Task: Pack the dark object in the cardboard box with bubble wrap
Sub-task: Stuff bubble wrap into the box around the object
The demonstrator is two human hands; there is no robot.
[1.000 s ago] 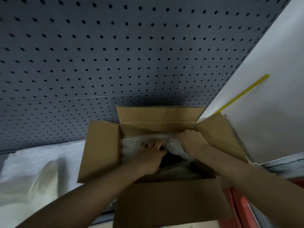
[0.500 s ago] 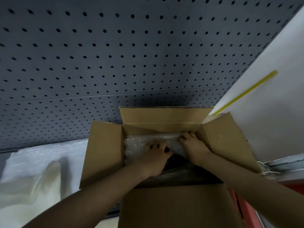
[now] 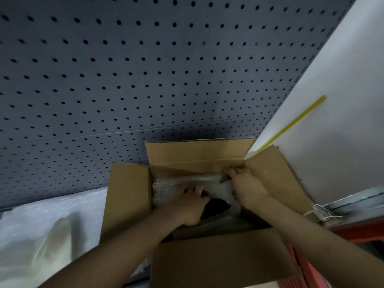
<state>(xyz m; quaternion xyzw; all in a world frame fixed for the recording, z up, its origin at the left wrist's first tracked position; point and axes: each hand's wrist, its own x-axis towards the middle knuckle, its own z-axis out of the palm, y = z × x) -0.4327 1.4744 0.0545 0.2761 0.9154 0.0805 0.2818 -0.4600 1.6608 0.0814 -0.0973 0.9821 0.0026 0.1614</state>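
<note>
An open cardboard box (image 3: 126,196) stands in front of me with all its flaps spread out. Clear bubble wrap (image 3: 170,187) fills its inside. A dark object (image 3: 216,205) shows through a gap in the wrap between my hands. My left hand (image 3: 187,206) lies inside the box, fingers pressed on the bubble wrap just left of the dark object. My right hand (image 3: 246,188) is at the far right corner of the box, fingers pinching the wrap's edge against the back wall. Most of the dark object is hidden by wrap and hands.
A grey pegboard wall (image 3: 145,80) rises right behind the box. A white wall with a yellow strip (image 3: 295,122) is on the right. White wrapping sheet (image 3: 41,231) lies to the left. Red crates (image 3: 357,231) and white cords (image 3: 324,214) sit at the right.
My right hand has slid from the middle of the wrap out to the box's far right corner. My left hand has stayed on the wrap, and the view has shifted slightly.
</note>
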